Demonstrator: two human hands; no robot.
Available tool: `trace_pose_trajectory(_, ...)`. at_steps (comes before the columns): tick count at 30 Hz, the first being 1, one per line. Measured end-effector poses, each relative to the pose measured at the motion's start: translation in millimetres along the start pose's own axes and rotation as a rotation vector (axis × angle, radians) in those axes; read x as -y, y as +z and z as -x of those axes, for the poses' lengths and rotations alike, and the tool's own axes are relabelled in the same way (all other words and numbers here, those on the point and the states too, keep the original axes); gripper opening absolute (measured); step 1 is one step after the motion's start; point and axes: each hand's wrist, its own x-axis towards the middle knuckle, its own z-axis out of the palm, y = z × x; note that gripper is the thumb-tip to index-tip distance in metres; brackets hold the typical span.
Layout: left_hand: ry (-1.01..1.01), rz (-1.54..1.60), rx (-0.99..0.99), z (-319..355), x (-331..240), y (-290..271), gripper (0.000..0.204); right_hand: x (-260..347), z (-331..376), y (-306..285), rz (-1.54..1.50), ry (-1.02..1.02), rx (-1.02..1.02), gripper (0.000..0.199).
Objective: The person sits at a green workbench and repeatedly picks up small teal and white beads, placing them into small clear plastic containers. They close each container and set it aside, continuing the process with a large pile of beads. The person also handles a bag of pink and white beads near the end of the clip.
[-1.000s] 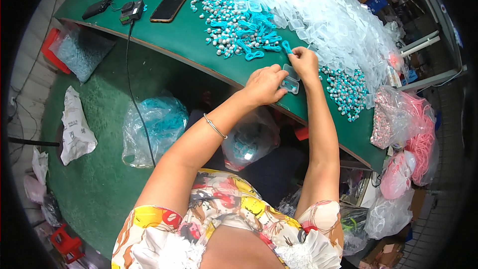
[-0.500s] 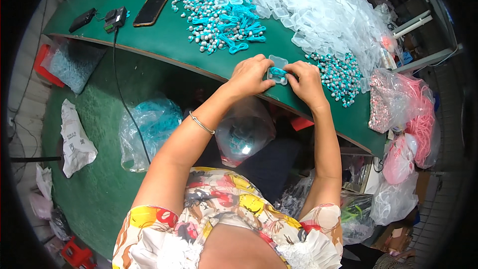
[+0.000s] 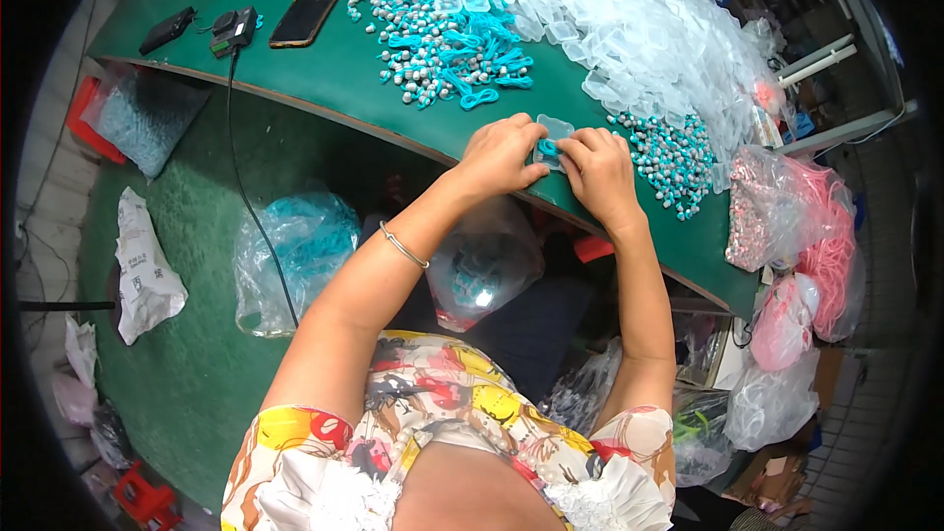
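At the table's front edge, my left hand (image 3: 501,155) is closed on a small clear plastic box (image 3: 557,126) with its lid up, gripping the left side. A coil of teal cord (image 3: 547,147) lies inside the box. From the right, the fingers of my right hand (image 3: 598,172) are closed together at the cord, pressing on it; the fingertips partly cover the box. Beyond my left hand lies a heap of teal cords with silver-grey beads (image 3: 472,54). A smaller heap of teal and silver beads (image 3: 674,165) lies right of my right hand.
A large mound of clear plastic boxes (image 3: 649,29) covers the far side of the green table (image 3: 364,103). A phone (image 3: 308,15) and a small corded device (image 3: 233,31) lie at the left. Bags of pink cord (image 3: 826,236) hang at the right; a clear bag (image 3: 482,261) sits below.
My right fingers have moved further over the box and now press on the cord. The cord's beaded end, visible before, is now covered. The view has shifted slightly.
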Motion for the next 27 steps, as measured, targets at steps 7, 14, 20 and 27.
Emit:
trace_pose_trajectory(7, 0.018, -0.015, -0.002, 0.2, 2.1, 1.4, 0.043, -4.2, 4.7, 6.4, -0.015, -0.024, 0.046, 0.021)
trace_pose_trajectory(14, 0.034, -0.020, -0.008, 1.6, 1.5, 0.3, 0.045, -34.5, -8.9, 16.8, -0.150, 0.151, -0.009, 0.016)
trace_pose_trajectory(20, 0.040, -0.003, -0.023, 1.7, 2.0, 0.3, 0.049, -43.4, -10.9, 26.4, -0.415, 0.357, 0.095, 0.018)
trace_pose_trajectory(27, 0.105, -0.022, -0.062, 4.7, 0.5, 1.7, 0.041, -26.5, 13.6, 13.6, -0.620, 0.221, 0.050, 0.025)
